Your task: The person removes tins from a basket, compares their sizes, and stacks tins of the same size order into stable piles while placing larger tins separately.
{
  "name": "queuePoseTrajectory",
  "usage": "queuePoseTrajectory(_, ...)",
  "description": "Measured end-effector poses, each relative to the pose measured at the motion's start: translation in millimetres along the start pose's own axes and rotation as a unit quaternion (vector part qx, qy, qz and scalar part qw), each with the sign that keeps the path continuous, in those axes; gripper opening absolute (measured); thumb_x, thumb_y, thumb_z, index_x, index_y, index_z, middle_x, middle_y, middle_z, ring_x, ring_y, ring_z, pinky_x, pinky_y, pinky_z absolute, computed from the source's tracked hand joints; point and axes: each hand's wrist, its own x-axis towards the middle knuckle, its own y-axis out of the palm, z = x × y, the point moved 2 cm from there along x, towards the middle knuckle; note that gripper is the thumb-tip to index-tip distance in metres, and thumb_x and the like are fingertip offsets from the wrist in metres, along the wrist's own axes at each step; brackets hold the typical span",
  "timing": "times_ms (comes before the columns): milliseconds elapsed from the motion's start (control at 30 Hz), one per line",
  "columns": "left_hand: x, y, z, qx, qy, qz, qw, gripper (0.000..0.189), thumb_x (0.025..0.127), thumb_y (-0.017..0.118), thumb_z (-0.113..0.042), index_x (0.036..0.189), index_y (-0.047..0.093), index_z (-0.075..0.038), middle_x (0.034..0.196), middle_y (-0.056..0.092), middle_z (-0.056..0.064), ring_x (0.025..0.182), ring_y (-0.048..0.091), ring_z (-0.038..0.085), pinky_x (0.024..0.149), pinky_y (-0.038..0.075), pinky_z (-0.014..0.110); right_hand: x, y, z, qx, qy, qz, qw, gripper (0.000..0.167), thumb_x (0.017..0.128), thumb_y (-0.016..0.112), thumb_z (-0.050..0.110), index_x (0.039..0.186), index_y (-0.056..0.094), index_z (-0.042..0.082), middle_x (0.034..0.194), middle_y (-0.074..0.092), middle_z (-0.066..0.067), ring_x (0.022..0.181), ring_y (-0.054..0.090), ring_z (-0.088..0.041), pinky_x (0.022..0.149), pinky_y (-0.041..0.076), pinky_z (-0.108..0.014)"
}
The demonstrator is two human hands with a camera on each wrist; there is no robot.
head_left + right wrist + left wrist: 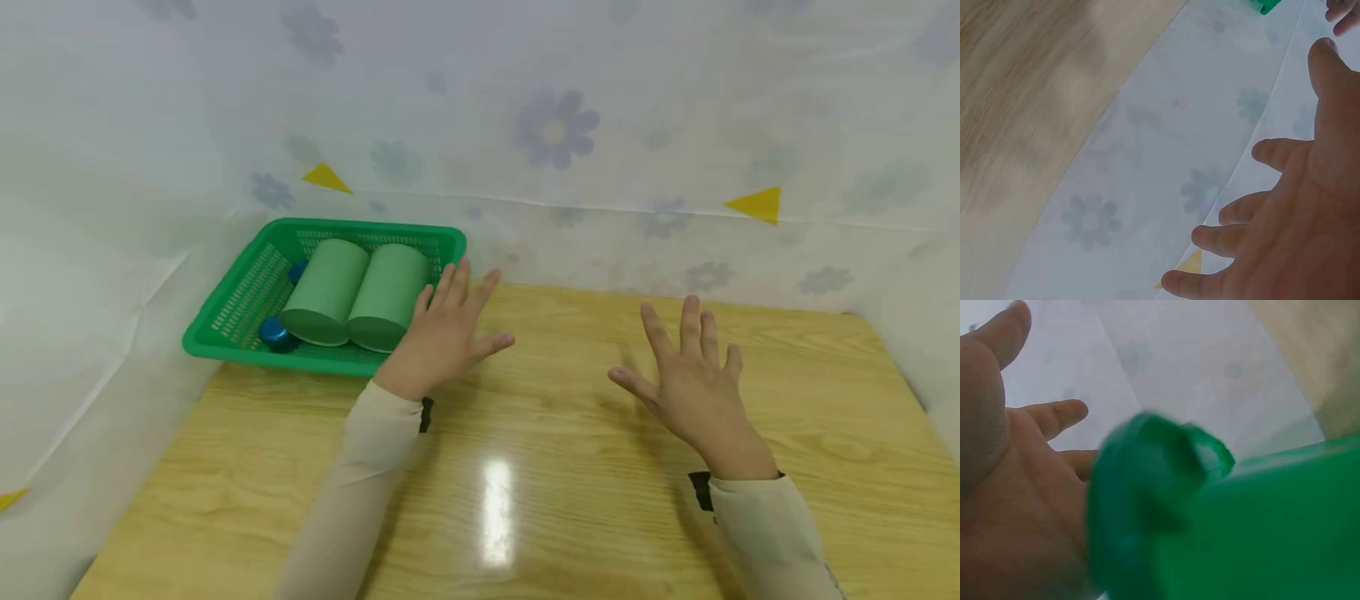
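Fingers spread, my left hand (442,342) hovers at the right end of a green plastic basket (330,367), overlapping its rim in the head view. Two light-green cylinders (327,292) lie side by side inside the basket, along with a shiny blue round object (277,335) and another blue piece (297,271) partly hidden behind a cylinder. In the left wrist view the basket's corner (1147,487) covers part of the hand's fingers. My right hand (701,396) is held over the right half of the table, fingers spread and holding nothing.
The wooden table (570,500) reaches back to a white curtain (450,100) printed with flowers. Yellow triangles (757,205) are stuck on the curtain. Behind the basket and along its left side the curtain stands close.
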Motion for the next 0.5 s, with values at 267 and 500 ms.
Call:
queuePoseTrajectory(267,-9.6,-37.3,18.3,-0.096,0.032,-0.030,0.9944,0.071,0.104,0.054,-0.044,0.163,0.024,-0.018,0.168,0.009,0.012,0.152,0.016,0.035,0.118,0.020,0.056,0.5,0,-1,-0.005,0.004,0.020,0.9998,0.094,0.097,0.046,0.069,0.165,0.000,0.023,0.161,-0.026,-0.022,0.147,-0.013,-0.052,0.100,0.003,-0.084)
queuePoseTrajectory(500,-3.4,-73.6,46.7,-0.114,0.004,0.006,0.9935,0.065,0.106,0.049,-0.045,0.162,0.027,-0.018,0.167,0.017,0.011,0.150,0.022,0.034,0.114,0.028,0.056,1.8,3,5,0.007,-0.001,0.040,0.9992,0.094,0.097,0.046,0.069,0.165,0.004,0.020,0.161,-0.026,-0.022,0.146,-0.012,-0.054,0.100,0.002,-0.084)
